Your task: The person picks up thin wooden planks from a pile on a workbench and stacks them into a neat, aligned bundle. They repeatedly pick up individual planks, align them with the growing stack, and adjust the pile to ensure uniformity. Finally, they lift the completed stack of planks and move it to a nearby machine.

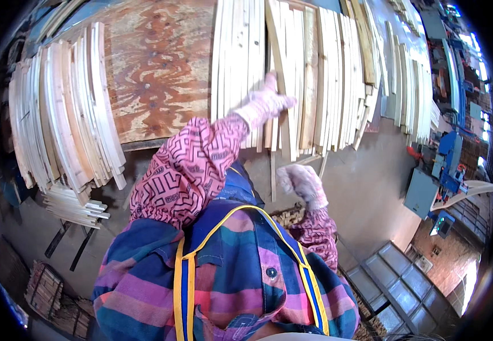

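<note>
Grey workshop floor (380, 176) around a plywood board (158, 85) with rows of pale wood

The view looks down from a person's head, bending at the rim. The floor spreads on both sides, and the brown, strongly grained board lies ahead of the person, its near edge crossing the view just beyond the body. Below it is the wearer's plaid shirt (138, 295), with blue, yellow-edged straps (185, 295) over it and pink, black-patterned sleeve covers (192, 165) on the forearms.

Long, pale wooden strips form a right-hand row (238, 62), packed side by side and pointing away from the person. A left-hand row (59, 113) lies on the other side of the board's grained middle. Farther right are another stack of strips (414, 91) and a blue machine (450, 159).

Both hands look gloved in pale, pinkish fabric. The left hand (267, 102) is stretched over the right-hand row, thumb and fingers spread wide. One slanted strip (276, 51) runs beneath it, slightly askew from its neighbours; the hand is not closed around it. The right hand (303, 183) is loosely curled, blurred, near the row's close ends; whether it holds anything cannot be told.
</note>
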### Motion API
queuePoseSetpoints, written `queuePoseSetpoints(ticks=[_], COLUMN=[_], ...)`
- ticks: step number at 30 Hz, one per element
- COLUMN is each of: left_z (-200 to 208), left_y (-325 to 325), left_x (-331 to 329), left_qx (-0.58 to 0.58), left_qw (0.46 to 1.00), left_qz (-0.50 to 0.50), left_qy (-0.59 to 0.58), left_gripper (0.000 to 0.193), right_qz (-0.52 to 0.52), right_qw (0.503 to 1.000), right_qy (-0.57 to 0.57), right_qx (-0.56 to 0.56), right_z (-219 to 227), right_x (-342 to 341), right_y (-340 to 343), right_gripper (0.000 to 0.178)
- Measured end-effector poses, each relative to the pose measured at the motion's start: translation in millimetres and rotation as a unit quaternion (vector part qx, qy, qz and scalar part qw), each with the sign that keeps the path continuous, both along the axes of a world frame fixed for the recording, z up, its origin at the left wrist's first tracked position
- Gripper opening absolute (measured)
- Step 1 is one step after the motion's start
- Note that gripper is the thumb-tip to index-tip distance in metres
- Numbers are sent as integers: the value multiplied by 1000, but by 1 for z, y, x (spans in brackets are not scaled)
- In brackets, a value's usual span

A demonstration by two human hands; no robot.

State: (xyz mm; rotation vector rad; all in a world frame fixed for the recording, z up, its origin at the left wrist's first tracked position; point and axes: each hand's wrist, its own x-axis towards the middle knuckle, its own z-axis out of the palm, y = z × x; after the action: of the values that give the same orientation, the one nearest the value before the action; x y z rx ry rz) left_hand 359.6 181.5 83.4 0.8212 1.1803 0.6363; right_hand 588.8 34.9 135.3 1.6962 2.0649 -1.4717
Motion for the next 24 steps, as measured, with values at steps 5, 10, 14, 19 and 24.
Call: queuePoseSetpoints(ticks=[5,10,14,19,24], left_z=[29,43,25,-19,-58], left_y=[-54,-22,-3,-88,-110], left_x=[13,-69,-181,-242,-301], left_qx=[63,581,532,227,-69], left_qw=[989,629,515,685,724], left_qz=[-98,-6,-200,-120,65], left_qy=[92,517,641,682,683], left_gripper=[111,82,17,47,68], right_qz=[-34,-238,212,-89,-7], right_qw=[987,963,894,893,827], right_qy=[41,128,-66,-308,-497], right_qx=[153,-17,389,316,263], right_z=[-4,-19,-11,-24,-43], right_x=[-22,-80,-85,-65,-37], right_y=[28,76,129,219,215], right_gripper=[36,39,47,90,96])
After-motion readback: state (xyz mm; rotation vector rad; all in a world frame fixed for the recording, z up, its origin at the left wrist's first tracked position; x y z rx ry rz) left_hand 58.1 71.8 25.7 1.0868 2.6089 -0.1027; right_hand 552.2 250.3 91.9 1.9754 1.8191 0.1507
